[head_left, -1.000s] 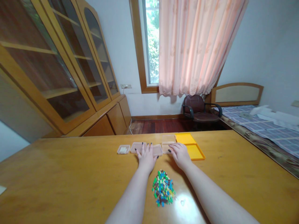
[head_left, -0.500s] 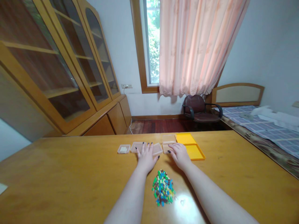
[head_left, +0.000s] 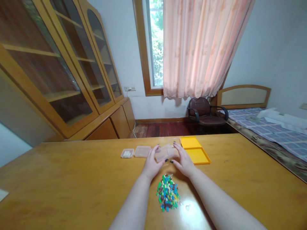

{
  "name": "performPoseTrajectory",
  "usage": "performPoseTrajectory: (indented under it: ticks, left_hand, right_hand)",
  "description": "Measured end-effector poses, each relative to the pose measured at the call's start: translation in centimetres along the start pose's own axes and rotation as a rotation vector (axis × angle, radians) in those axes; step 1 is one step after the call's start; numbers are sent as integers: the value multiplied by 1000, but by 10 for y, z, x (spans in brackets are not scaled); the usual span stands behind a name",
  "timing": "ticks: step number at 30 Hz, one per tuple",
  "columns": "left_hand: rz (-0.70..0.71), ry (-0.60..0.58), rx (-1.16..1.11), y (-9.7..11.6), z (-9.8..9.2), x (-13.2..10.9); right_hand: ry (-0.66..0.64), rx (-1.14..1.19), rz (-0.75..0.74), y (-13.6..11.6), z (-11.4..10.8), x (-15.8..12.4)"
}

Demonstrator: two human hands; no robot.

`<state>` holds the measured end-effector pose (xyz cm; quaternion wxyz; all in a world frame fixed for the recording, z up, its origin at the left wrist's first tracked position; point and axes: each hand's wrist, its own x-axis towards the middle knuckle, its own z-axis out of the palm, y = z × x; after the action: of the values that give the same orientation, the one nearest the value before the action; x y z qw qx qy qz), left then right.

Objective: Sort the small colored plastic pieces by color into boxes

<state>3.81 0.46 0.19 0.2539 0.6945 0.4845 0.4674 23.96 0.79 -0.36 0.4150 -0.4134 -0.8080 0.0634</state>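
Note:
My left hand (head_left: 151,163) and my right hand (head_left: 183,160) together grip a small clear plastic box (head_left: 164,152), lifted slightly off the wooden table (head_left: 72,179). The left hand's fingers curl on the box's left side, the right hand's on its right side. A pile of small coloured bricks (head_left: 168,192) lies just in front of both wrists. Two more clear boxes, one (head_left: 142,151) and a smaller one (head_left: 127,153), sit to the left of my hands. A yellow open case (head_left: 195,150) lies right beside my right hand.
A tall glass-fronted wooden cabinet (head_left: 59,73) stands at the left. Beyond the table are a dark office chair (head_left: 203,113), a window with a pink curtain (head_left: 201,48) and a bed (head_left: 268,127) along the right.
Both hands lay flat on the clear boxes before. They have now closed on one clear box from either side and raised it a little off the table.

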Motion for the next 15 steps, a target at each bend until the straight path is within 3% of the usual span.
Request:
performPoseTrajectory:
  ticks: [4, 6, 9, 15]
  left_hand:
    - [-77, -140, -386, -8, 15, 1]
    - [-107, -113, -561, -10, 21, 3]
    - [-158, -44, -728, -11, 29, 6]
    - [-304, 15, -781, -16, 38, 6]
  right_hand:
    - [-99, 132, 22, 0, 0, 0]
    - [-118, 187, 41, 1, 1, 0]
    - [-28, 221, 66, 1, 2, 0]
    - [44, 248, 121, -11, 3, 4]
